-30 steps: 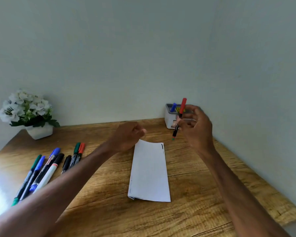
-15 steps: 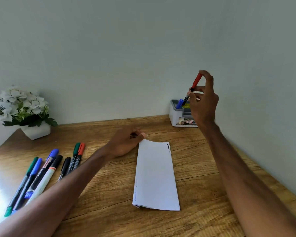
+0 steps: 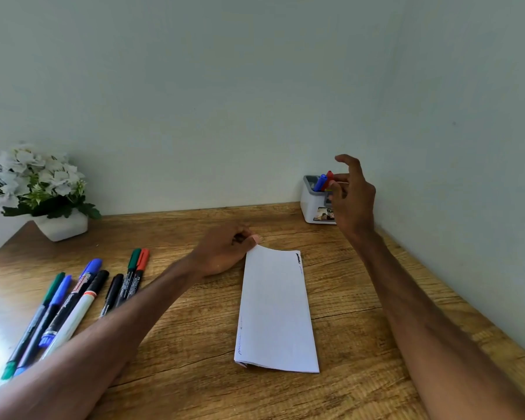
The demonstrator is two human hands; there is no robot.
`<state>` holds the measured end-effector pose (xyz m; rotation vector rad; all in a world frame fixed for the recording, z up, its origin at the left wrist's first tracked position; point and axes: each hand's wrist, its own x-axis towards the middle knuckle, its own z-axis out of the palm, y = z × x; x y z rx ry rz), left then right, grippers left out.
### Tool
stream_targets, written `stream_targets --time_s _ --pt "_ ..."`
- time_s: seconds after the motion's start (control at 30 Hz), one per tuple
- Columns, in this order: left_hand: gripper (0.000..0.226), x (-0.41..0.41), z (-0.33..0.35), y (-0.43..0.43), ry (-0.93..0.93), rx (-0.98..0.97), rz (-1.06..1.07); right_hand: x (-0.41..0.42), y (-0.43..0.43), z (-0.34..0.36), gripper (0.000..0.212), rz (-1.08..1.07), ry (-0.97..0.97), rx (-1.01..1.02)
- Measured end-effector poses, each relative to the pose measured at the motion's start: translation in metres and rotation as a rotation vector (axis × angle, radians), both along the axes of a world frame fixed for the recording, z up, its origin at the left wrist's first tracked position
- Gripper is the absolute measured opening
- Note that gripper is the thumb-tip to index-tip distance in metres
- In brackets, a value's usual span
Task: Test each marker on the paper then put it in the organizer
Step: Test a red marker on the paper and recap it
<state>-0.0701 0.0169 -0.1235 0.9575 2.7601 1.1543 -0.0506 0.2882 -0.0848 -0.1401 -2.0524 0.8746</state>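
The right hand (image 3: pixel 353 198) grips nothing: its fingers are spread and loosely bent, held above the table. The left hand (image 3: pixel 222 253) rests on the wood with its fingers curled in and its thumb tip at the far left corner of the paper (image 3: pixel 276 307). Whether that fist holds anything cannot be told.

Nearest, the folded paper lies flat in the middle, its long axis running 6 to 12 o'clock, with faint scribbles along the left edge and a dark mark at the far right corner. At 9 o'clock from it, well apart, the loose markers (image 3: pixel 70 301) lie side by side on the table (image 3: pixel 179 374), their long axes slanting from 7 to 1 o'clock and most caps pointing away. They sit at about 8 o'clock from the left hand, which is much the nearer. The right hand is across the paper, so the next pick-up probably falls to the left.

Farther off, at 1 o'clock, the white organizer (image 3: pixel 311 207) stands in the table's far right corner. The red marker (image 3: pixel 329 176) is upright in it beside a blue marker (image 3: pixel 320 181), and the right fingertips are just beside the red cap. That marker looks finished.

The surface is grained wood. At 10 o'clock is a white-flowered plant (image 3: pixel 37 183) in a white pot, and plain pale walls (image 3: pixel 225 101) meet behind the organizer.
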Motion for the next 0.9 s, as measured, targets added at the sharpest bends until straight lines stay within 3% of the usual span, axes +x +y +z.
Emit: stream_targets --time_s 0.17,0.43,0.67,0.9 --pt "0.028 -0.001 0.0 0.0 -0.018 -0.001 0.003 0.002 -0.001 -0.003 0.053 -0.009 -0.042 0.002" --pt "0.027 0.0 0.0 0.0 -0.027 -0.008 0.021 0.018 -0.014 0.002 0.042 -0.083 0.067 0.085" --pt "0.031 0.001 0.007 -0.003 -0.05 -0.085 0.007 0.038 -0.058 0.016 0.013 -0.013 0.245 0.27" --pt "0.02 0.023 0.034 -0.034 -0.004 -0.148 -0.085 0.054 -0.13 0.008 0.01 0.4 -0.114 0.553"
